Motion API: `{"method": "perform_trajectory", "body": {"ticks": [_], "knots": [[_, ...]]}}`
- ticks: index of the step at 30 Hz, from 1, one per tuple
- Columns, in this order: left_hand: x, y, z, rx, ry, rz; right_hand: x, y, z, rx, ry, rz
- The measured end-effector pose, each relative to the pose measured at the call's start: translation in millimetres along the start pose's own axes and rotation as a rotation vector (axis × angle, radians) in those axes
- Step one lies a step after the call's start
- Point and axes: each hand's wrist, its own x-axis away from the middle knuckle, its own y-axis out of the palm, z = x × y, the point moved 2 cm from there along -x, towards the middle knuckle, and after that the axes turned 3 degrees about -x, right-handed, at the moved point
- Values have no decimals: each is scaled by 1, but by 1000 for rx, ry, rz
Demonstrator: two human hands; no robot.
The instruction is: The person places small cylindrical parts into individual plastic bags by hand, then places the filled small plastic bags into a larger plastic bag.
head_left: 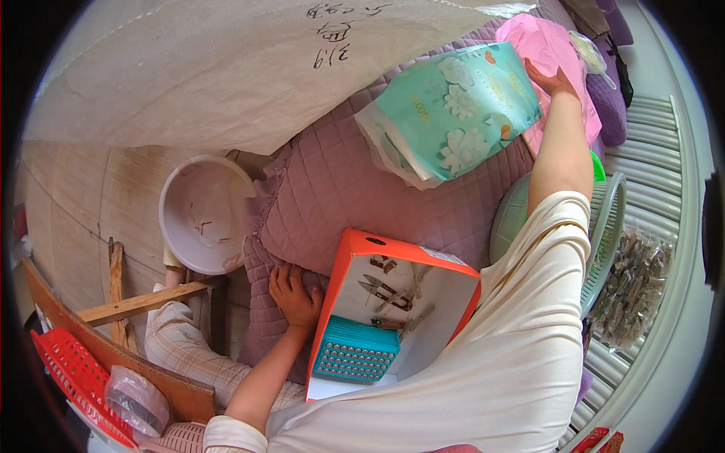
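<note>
My left hand (295, 300) lies on the mauve quilted cover (332, 181), fingers spread, right beside an orange-rimmed box (402, 248). Inside that box are thread snips (387, 292), a teal block with rows of round silvery beads (357, 350), and a few small brown pieces. At the far right, my right hand (553, 80) reaches to where a teal flowered plastic package (461, 109) meets a pink plastic bag (540, 41). Its fingers are apart and touch the pink bag; their tips are partly hard to make out.
A large whitish woven sack (189, 90) fills the far left. A pale basin (204, 215) stands on the floor, near a wooden frame (143, 302). Red basket (75, 377) at lower left; a grey-green basket (608, 234) and clear-bagged brown items (634, 287) at right.
</note>
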Motion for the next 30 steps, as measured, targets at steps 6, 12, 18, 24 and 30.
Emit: {"method": "perform_trajectory", "body": {"ticks": [6, 12, 18, 24, 30], "knots": [[0, 14, 11, 127, 35, 5, 29, 27, -53, 54, -189, -20], [1, 9, 7, 105, 18, -3, 26, 45, -46, -221, -205, -179], [1, 13, 9, 128, 31, 2, -19, 49, -93, 19, -163, -239], [2, 12, 8, 129, 30, 14, 44, 78, -93, 436, -605, -209], [0, 19, 14, 137, 45, 26, 87, 90, -135, 442, -473, -508]]}}
